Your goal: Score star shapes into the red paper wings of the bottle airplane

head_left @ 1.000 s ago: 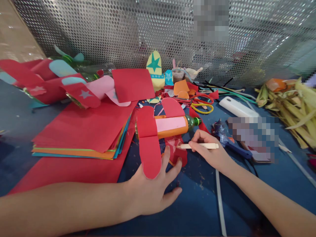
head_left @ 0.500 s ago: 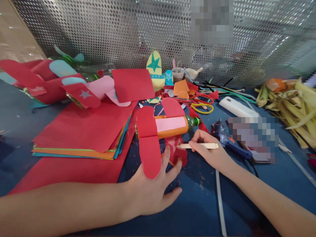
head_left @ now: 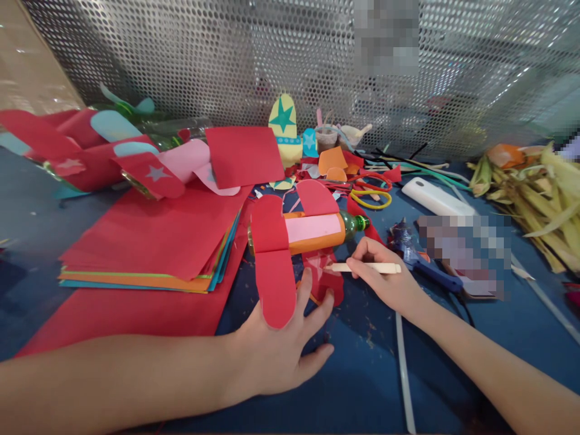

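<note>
A green plastic bottle [head_left: 350, 224] lies on its side, wrapped in orange and pink paper [head_left: 315, 228], with red rounded wings attached. The large near red flap [head_left: 275, 284] covers part of my left hand [head_left: 290, 338]. That hand has its fingers spread, and two fingertips rest on the smaller red wing [head_left: 333, 287], which bears a pale star [head_left: 318, 266]. Pinched in my right hand [head_left: 376, 269] is a cream marker pen [head_left: 385, 267], its tip on the star's right side.
Stacked coloured paper [head_left: 149, 241] lies left, below other bottle planes [head_left: 104, 151]. Yellow-handled scissors [head_left: 371, 199] and scraps sit behind the bottle. To the right are a blue glue gun [head_left: 426, 269], a phone [head_left: 471, 260], a white device [head_left: 437, 196] and dried husks [head_left: 534, 199].
Almost nothing differs. Both hands, the pen and the bottle hold the same places.
</note>
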{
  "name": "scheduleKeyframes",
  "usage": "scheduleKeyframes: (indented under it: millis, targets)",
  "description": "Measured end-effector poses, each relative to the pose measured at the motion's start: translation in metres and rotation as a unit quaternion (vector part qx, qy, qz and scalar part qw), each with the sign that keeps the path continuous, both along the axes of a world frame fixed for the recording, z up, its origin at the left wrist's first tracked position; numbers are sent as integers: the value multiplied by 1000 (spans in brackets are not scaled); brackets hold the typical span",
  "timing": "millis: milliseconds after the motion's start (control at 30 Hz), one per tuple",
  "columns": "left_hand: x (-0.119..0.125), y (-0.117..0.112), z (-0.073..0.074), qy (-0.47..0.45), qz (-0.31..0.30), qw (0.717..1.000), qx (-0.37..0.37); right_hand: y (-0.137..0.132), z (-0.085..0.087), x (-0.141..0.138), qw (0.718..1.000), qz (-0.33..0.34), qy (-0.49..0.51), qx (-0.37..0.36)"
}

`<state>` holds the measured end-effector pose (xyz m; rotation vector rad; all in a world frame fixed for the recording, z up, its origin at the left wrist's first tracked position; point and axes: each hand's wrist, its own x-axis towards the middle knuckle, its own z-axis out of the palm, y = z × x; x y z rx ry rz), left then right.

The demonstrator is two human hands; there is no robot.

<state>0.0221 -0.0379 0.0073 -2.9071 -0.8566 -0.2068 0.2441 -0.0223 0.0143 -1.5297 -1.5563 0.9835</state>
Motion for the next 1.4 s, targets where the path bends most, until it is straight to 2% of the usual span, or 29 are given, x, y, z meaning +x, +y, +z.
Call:
scheduleKeyframes:
  millis: [300, 433, 1400]
  targets:
    - [-1, 0, -3, -12, 9, 1000, -8, 1, -2, 0, 1000, -13, 7, 9]
    - [0, 0, -4, -12, 15, 1000, -12, 1, -2, 0, 1000, 2, 8, 1]
    - [1, 0, -2, -11, -8, 1000, 28, 1, -3, -1, 1000, 16, 7, 7]
